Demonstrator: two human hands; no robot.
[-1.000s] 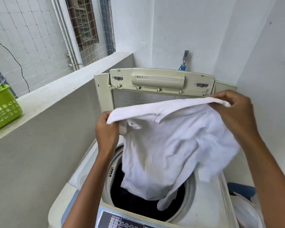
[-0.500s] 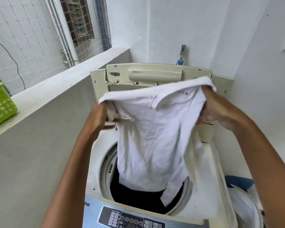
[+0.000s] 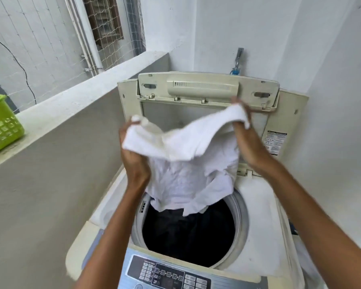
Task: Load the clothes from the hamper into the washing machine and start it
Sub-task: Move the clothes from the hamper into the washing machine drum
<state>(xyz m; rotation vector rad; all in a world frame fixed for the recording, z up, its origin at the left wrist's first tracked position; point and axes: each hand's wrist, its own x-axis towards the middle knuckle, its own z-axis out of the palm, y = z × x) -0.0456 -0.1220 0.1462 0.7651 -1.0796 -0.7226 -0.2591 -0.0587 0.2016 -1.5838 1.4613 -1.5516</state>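
Observation:
A white shirt (image 3: 188, 163) hangs over the round drum opening (image 3: 190, 232) of the top-loading washing machine (image 3: 265, 222). My left hand (image 3: 133, 161) grips its left upper edge. My right hand (image 3: 246, 140) grips the right upper edge, a little higher. The shirt's lower hem dangles just above the dark drum, where dark clothes lie. The machine's lid (image 3: 206, 88) stands folded up at the back. The control panel (image 3: 171, 274) runs along the front edge. The hamper is out of sight.
A green plastic basket (image 3: 2, 126) sits on the concrete ledge (image 3: 75, 105) at the left. A low grey wall (image 3: 50, 184) runs close along the machine's left side. White walls close in at the back and right, with a tap (image 3: 237, 63) behind the lid.
Both hands have come closer together and lower with the shirt, bunching it over the drum. The view has tipped down, showing more of the control panel.

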